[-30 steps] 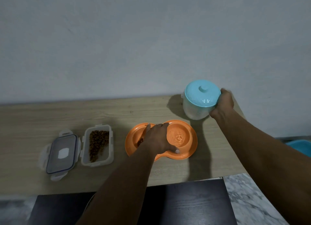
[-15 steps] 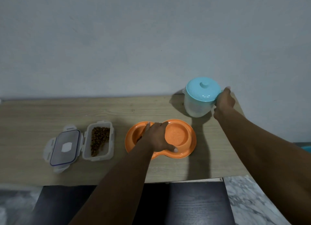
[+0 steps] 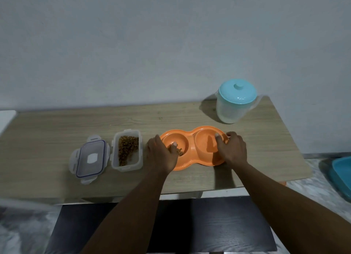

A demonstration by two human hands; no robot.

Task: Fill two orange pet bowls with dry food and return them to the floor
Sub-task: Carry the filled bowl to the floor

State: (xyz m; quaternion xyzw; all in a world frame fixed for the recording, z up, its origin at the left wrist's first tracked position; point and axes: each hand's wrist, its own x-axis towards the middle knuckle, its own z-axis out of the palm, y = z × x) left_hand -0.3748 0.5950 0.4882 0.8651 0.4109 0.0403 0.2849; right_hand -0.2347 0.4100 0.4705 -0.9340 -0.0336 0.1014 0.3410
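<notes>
An orange double bowl (image 3: 191, 146) stands on the wooden table (image 3: 57, 124), a little toward 3 o'clock from the table's middle and near the front edge. It is one piece with two round hollows side by side. The hollow at 9 o'clock holds a small heap of brown dry food (image 3: 180, 151). The hollow at 3 o'clock shows only bare orange plastic.

The left hand (image 3: 161, 155) grips the 9 o'clock end of the double bowl: the thumb lies inside the hollow, just beside the food, and the other fingers curl over the outer rim. The right hand (image 3: 233, 149) grips the 3 o'clock end in the same way, with the thumb inside the hollow and the fingers bent round the rim. I cannot tell if the bowl's underside rests on the table or is raised a little.

At 9 o'clock from the bowl, just beside the left hand, stands an open clear box (image 3: 126, 163) partly filled with the same brown food. Its lid (image 3: 90, 158), clear with a blue seal and side clips, lies flat on the table at 9 o'clock from the box, close to it.

At 1 o'clock from the bowl, near the wall, a clear jug (image 3: 229, 113) stands upright with a light blue cover (image 3: 237, 93) on top, apart from both hands. At the 3 o'clock edge of the view, on the floor, a part of a blue tub (image 3: 341, 174) is visible. At 6 o'clock, below the table edge, is a dark wooden surface (image 3: 171, 225).
</notes>
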